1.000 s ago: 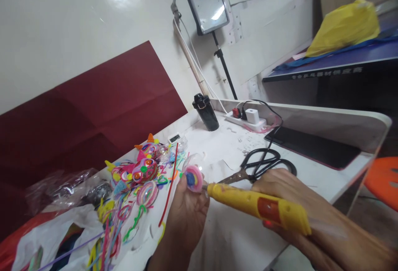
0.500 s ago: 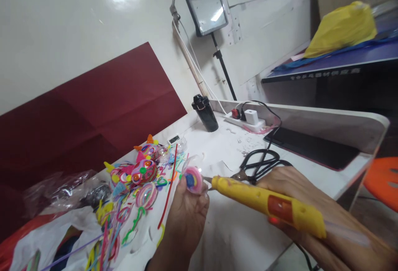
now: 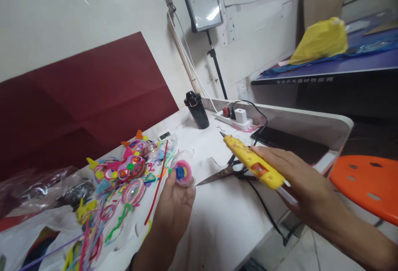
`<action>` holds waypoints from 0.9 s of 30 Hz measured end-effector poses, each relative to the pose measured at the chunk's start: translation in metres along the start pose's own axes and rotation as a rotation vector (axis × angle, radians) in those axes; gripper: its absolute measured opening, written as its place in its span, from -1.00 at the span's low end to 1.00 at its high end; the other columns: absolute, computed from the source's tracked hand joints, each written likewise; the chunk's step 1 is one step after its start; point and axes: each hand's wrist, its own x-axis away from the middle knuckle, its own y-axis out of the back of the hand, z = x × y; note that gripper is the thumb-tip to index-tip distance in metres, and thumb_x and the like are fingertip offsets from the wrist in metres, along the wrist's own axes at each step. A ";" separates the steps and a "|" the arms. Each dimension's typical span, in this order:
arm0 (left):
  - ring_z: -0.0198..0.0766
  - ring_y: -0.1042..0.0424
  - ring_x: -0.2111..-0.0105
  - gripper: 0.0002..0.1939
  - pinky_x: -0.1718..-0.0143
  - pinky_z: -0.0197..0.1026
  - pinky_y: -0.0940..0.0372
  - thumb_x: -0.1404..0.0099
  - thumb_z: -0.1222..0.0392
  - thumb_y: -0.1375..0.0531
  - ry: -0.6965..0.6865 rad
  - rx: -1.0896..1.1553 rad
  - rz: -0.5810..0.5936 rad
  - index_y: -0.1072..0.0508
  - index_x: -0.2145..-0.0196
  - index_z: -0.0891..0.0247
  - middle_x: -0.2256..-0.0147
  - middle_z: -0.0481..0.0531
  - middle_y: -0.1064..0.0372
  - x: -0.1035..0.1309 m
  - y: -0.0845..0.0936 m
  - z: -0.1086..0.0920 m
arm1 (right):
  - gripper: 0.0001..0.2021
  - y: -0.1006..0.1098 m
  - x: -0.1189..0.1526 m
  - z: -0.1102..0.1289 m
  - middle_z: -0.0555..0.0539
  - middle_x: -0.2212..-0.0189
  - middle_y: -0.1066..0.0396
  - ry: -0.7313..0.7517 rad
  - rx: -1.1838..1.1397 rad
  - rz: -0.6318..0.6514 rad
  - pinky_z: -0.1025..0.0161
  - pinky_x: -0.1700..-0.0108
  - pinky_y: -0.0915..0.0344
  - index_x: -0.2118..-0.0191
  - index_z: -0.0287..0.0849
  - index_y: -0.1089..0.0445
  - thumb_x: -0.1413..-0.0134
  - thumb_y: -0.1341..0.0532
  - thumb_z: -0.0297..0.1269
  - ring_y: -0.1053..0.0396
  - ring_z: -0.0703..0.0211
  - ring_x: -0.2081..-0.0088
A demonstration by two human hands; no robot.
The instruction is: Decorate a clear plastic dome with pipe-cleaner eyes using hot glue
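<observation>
My left hand (image 3: pixel 176 204) is closed around a clear plastic piece (image 3: pixel 183 172) with pink, yellow and blue coils in it. In my right hand (image 3: pixel 295 179) is a yellow glue gun (image 3: pixel 255 161), its dark nozzle pointing up and left, away from the piece. Black-handled scissors (image 3: pixel 219 175) lie on the white table (image 3: pixel 217 225), partly under the glue gun, blades toward my left hand. A red stick (image 3: pixel 157 184) lies left of the piece. Decorated balls (image 3: pixel 132 167) and a coil-lined clear cup (image 3: pixel 133 192) sit farther left.
A black bottle (image 3: pixel 197 111), a power strip (image 3: pixel 234 119) and a black tablet (image 3: pixel 292 144) stand or lie along the back. Colourful pipe cleaners (image 3: pixel 90 238) and plastic bags (image 3: pixel 18 229) cover the left side. An orange stool (image 3: pixel 367 184) is at the right.
My right hand has drawn the glue gun up and away from the piece, uncovering the scissor blades. My left hand still holds the piece. The view has shifted slightly.
</observation>
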 end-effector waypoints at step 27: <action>-0.50 -0.14 0.58 -0.58 0.64 -0.41 -0.03 0.11 0.22 -0.49 -0.192 0.029 0.115 -0.28 0.47 0.24 0.48 -0.16 -0.26 -0.005 0.012 0.014 | -0.65 -0.030 -0.019 -0.005 -0.28 0.06 -0.47 0.055 0.309 0.348 -0.15 0.15 -0.36 -0.07 -0.19 -0.39 -0.24 -0.02 -0.47 -0.41 -0.18 0.09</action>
